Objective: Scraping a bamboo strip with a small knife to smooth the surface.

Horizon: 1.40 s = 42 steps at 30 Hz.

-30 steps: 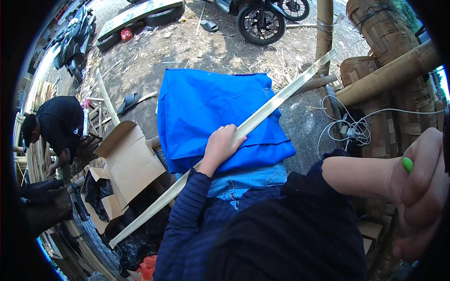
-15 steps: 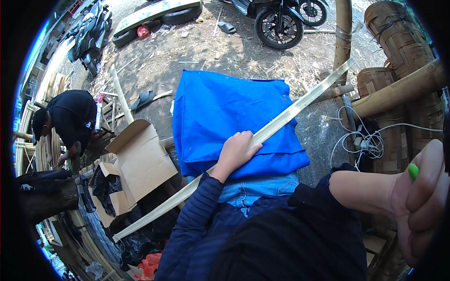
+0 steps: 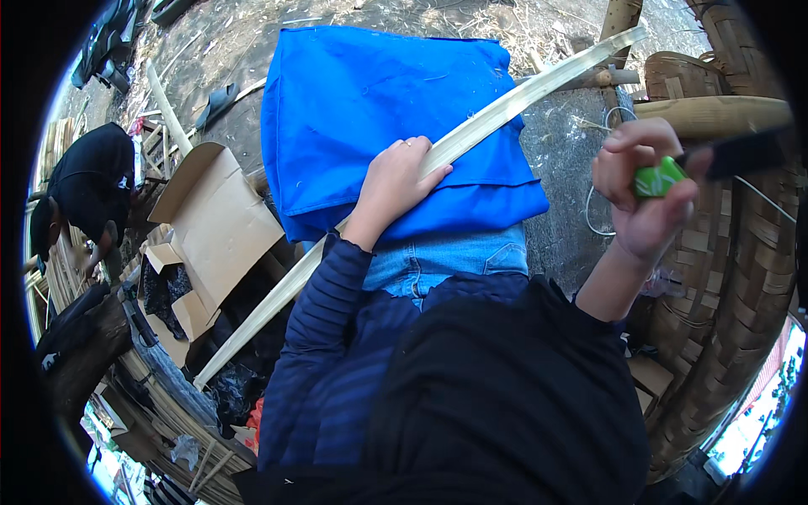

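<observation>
Across my lap lies a blue cloth [image 3: 353, 109], spread over my jeans [image 3: 387, 263]. A long pale bamboo strip [image 3: 497, 116] runs slantwise over it, from the lower left by the cardboard to the upper right. My left hand [image 3: 394, 183] is closed round the strip near its middle, pressing on the cloth. Off to the right, my right hand [image 3: 644, 206] is raised, gripping a knife [image 3: 656, 180] by its bright green handle. The dark, blurred blade points right, apart from the strip.
An opened cardboard box [image 3: 220, 220] stands at left with black plastic inside. Beyond it a person in black [image 3: 91, 172] bends over bamboo pieces. At right are a thick bamboo pole [image 3: 715, 116] and woven bamboo panels [image 3: 720, 316]. A dark sandal [image 3: 217, 105] lies on the ground.
My right hand has come up from the lower right with the knife, whose handle and blade now show. The view has tilted downward; my left hand still grips the strip.
</observation>
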Each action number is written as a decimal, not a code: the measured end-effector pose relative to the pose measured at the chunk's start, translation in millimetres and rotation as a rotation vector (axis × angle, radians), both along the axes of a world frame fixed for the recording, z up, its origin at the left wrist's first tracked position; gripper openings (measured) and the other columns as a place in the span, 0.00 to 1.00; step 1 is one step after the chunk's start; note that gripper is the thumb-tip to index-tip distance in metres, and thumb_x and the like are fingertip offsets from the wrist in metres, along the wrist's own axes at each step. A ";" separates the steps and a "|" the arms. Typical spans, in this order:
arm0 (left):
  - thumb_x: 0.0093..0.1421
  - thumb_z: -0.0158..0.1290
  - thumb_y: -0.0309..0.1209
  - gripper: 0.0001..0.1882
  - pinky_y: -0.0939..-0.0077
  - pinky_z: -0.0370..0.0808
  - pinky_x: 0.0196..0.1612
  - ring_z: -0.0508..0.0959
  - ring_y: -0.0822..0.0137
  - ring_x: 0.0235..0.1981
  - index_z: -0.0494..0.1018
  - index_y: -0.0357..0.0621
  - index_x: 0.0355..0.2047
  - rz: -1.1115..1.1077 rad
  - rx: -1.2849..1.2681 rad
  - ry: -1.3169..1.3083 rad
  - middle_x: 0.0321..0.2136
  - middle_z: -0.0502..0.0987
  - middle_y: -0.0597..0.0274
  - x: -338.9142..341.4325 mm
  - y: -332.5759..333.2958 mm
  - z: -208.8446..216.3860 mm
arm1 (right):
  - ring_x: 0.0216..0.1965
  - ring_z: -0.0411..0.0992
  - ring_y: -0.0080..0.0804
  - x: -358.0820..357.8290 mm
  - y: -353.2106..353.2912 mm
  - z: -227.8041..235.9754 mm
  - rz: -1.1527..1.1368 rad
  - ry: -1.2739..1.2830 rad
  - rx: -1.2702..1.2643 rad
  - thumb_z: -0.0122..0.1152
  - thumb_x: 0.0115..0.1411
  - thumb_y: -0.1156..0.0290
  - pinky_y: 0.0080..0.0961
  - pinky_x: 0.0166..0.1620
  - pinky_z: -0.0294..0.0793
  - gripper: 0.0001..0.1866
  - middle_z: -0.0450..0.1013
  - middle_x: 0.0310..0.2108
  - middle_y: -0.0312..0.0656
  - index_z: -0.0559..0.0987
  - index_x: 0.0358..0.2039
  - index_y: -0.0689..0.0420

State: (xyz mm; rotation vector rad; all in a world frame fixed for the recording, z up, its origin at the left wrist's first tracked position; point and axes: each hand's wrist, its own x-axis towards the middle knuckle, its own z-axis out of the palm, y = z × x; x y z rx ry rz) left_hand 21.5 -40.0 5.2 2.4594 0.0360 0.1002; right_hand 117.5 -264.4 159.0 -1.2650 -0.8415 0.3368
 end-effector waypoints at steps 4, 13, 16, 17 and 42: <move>0.55 0.55 0.46 0.20 0.61 0.72 0.36 0.74 0.53 0.33 0.70 0.39 0.32 -0.010 0.047 0.039 0.28 0.74 0.52 -0.7 4.5 -1.4 | 0.18 0.68 0.37 -17.5 5.6 -72.6 -0.070 -0.129 -0.942 0.49 0.62 0.46 0.31 0.24 0.64 0.26 0.67 0.15 0.45 0.75 0.24 0.59; 0.55 0.56 0.45 0.20 0.61 0.71 0.33 0.74 0.52 0.30 0.69 0.39 0.30 -0.018 0.082 0.037 0.25 0.73 0.51 0.9 -4.7 0.6 | 0.18 0.72 0.48 -33.6 5.6 -116.2 -0.515 -0.497 -1.328 0.54 0.59 0.48 0.40 0.22 0.69 0.25 0.71 0.15 0.47 0.73 0.18 0.57; 0.53 0.58 0.43 0.19 0.61 0.71 0.33 0.74 0.53 0.29 0.69 0.39 0.30 -0.007 0.108 -0.047 0.24 0.73 0.52 -2.2 -8.0 7.8 | 0.17 0.72 0.48 -29.3 7.0 -115.0 -0.578 -0.509 -1.331 0.55 0.58 0.48 0.40 0.20 0.68 0.24 0.70 0.13 0.46 0.72 0.18 0.56; 0.53 0.58 0.43 0.18 0.61 0.70 0.33 0.74 0.53 0.29 0.69 0.40 0.30 0.003 0.115 -0.036 0.24 0.73 0.53 -0.9 -8.1 7.0 | 0.17 0.72 0.47 -29.0 8.0 -115.5 -0.550 -0.517 -1.309 0.55 0.58 0.48 0.40 0.20 0.68 0.24 0.69 0.12 0.46 0.71 0.17 0.56; 0.52 0.59 0.39 0.16 0.66 0.66 0.32 0.72 0.57 0.29 0.68 0.41 0.29 0.007 0.077 0.002 0.23 0.71 0.57 -1.5 -10.7 8.7 | 0.15 0.70 0.44 -28.6 12.9 -130.5 -0.512 -0.571 -1.239 0.60 0.57 0.53 0.37 0.19 0.64 0.23 0.68 0.12 0.44 0.66 0.15 0.56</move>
